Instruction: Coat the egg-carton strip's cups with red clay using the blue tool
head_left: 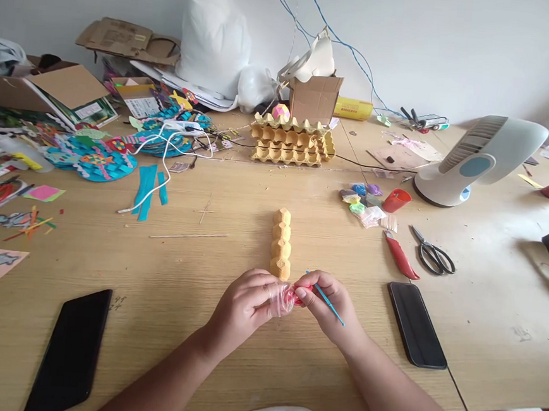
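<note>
My left hand [242, 304] and my right hand [326, 304] meet over the table's near middle, both pinched on a small clear plastic bag holding something red [289, 297]. A thin blue stick [328, 303] lies across the fingers of my right hand. Just beyond my hands lies a strip of yellow egg-carton cups [281, 243], end toward me.
One black phone [73, 348] lies at front left, another [416, 324] at right. A red knife [401, 255], scissors [435, 255], a red cup [396, 200] and small coloured bags [363, 203] sit right of centre. Egg trays [291, 145], a white fan [478, 159] and paper crafts [98, 157] fill the back.
</note>
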`<state>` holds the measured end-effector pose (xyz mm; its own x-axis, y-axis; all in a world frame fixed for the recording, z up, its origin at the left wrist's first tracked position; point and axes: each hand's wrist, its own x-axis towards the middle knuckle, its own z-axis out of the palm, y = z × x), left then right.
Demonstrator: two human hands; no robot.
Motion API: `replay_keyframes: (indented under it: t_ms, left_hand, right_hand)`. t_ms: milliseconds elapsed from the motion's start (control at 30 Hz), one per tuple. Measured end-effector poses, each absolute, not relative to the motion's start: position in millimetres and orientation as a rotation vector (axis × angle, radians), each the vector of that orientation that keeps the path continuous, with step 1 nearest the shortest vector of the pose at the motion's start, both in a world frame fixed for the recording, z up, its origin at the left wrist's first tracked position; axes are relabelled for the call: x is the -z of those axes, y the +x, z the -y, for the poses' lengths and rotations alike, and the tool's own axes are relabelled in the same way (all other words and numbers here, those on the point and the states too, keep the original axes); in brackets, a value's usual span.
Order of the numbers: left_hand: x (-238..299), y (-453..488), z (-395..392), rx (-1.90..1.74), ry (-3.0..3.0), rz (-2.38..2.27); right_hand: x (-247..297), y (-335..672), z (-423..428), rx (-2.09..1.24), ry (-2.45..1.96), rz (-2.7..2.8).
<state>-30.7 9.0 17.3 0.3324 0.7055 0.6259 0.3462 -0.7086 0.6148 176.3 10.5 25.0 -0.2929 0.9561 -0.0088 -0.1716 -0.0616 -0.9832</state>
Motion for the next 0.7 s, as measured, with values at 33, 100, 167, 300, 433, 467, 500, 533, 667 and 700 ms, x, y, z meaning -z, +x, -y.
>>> replay_keyframes:
  t_ms: [33,100,167,300,433,467,500,533,667,700]
  left_hand:
    - [-17.4,-30.3,-8.6,-1.332,2.228,-0.925]
    - [-17.6,-30.3,-8.1,-1.331,2.213,-0.932]
    - [-17.8,-31.5,-8.2,-1.327,2.193,-0.970]
    - [-18.6,-33.8,-8.3,-1.337,2.141,-1.017]
    - [-21.2,-30.8,-6.2,-1.330,2.076,-0.994]
    - [-22.1,-29.7,-5.5,-1.323,2.058,-0.992]
    - [-22.9,-28.6,-4.9,-1.315,2.041,-0.989]
    - [-23.6,-27.6,-4.3,-1.306,2.024,-0.985]
    - [-24.4,-25.8,-1.7,-1.290,1.966,-0.957]
    - [-24.4,-25.7,-0.8,-1.283,1.950,-0.956]
  right_hand:
    - [-24.7,175.1,-9.7,-1.514,-0.940,1.257]
    - [-23.8,173.1,-8.5,-1.498,-0.926,1.237]
    - [-22.6,172.3,-8.0,-1.537,-0.882,1.230]
    - [-20.8,173.0,-8.8,-1.585,-0.790,1.294]
    - [-21.0,174.3,-8.3,-1.403,-0.833,1.437]
    - [-21.3,174.7,-7.8,-1.345,-0.845,1.482]
    - [-21.7,175.1,-7.2,-1.288,-0.855,1.526]
    - [-22.1,175.5,-6.5,-1.238,-0.862,1.563]
    - [-23.1,176.3,-3.9,-1.140,-0.885,1.657]
    - [-23.0,176.1,-3.3,-1.129,-0.890,1.674]
